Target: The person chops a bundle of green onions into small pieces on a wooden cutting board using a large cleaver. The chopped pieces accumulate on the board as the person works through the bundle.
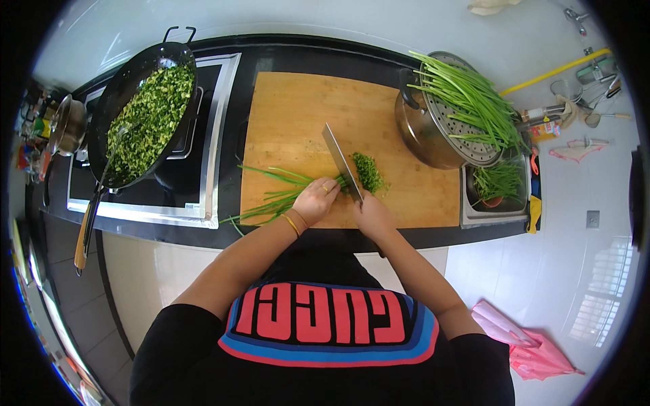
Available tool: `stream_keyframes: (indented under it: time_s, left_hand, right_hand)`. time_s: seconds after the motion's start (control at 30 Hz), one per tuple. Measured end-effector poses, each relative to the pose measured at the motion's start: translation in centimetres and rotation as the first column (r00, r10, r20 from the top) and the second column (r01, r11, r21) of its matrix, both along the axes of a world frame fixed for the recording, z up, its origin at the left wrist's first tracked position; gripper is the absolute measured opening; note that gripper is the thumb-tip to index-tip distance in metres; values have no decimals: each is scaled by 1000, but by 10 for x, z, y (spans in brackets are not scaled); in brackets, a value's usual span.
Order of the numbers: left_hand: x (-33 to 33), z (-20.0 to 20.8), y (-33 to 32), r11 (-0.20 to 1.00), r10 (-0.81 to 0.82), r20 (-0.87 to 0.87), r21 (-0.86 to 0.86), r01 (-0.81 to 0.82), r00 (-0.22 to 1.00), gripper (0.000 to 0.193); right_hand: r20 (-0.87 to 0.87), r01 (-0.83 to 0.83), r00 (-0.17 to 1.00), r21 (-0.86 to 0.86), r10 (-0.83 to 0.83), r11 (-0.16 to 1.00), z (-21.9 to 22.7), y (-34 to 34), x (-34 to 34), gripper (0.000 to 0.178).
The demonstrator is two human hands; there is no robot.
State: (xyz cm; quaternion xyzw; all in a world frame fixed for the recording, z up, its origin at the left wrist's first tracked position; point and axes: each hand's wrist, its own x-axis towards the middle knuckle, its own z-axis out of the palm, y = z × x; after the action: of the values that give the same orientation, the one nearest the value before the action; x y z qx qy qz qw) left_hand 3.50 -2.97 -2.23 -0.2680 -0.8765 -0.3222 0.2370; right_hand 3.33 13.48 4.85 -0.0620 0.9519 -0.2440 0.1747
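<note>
My left hand (pixel 317 201) is closed over a bunch of long green chives (pixel 274 197), pressing it onto the wooden cutting board (pixel 318 101). The long ends of the bunch fan out to the left, some past the board's edge. In my right hand (pixel 374 215) is a cleaver (pixel 340 155), its blade upright beside my left fingers at the cut end of the bunch. Its handle is mostly hidden by my grip. Just right of the blade lies a small heap of finely chopped chives (pixel 367 172), with loose bits around it.
At the left, a wok (pixel 101 118) of chopped greens with a spatula sits on the stove (pixel 215 135). A steel pot (pixel 414 132) at the right bears a perforated tray and whole chives (pixel 467 95). More greens (pixel 497 181) lie in the sink (pixel 479 215).
</note>
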Motion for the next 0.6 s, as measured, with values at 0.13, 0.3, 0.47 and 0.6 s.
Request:
stream_keyframes:
  time_s: [0.13, 0.3, 0.47, 0.6]
  left_hand:
    - [-1, 1, -1, 1000, 10, -13, -10, -11, 1000, 17]
    - [0, -1, -1, 999, 40, -6, -19, -40, 999, 18]
    - [2, -1, -1, 999, 51, -28, 9, -50, 998, 18]
    - [3, 0, 0, 999, 52, -18, 14, -51, 999, 18]
  right_hand:
    - [63, 101, 994, -183, -91, 978, -12, -4, -20, 20]
    - [193, 189, 969, -157, -157, 969, 35, 8, -10, 19]
    - [110, -29, 993, -4, 29, 1000, 41, 31, 12, 18]
    - [159, -17, 987, -5, 18, 1000, 39, 39, 19, 18]
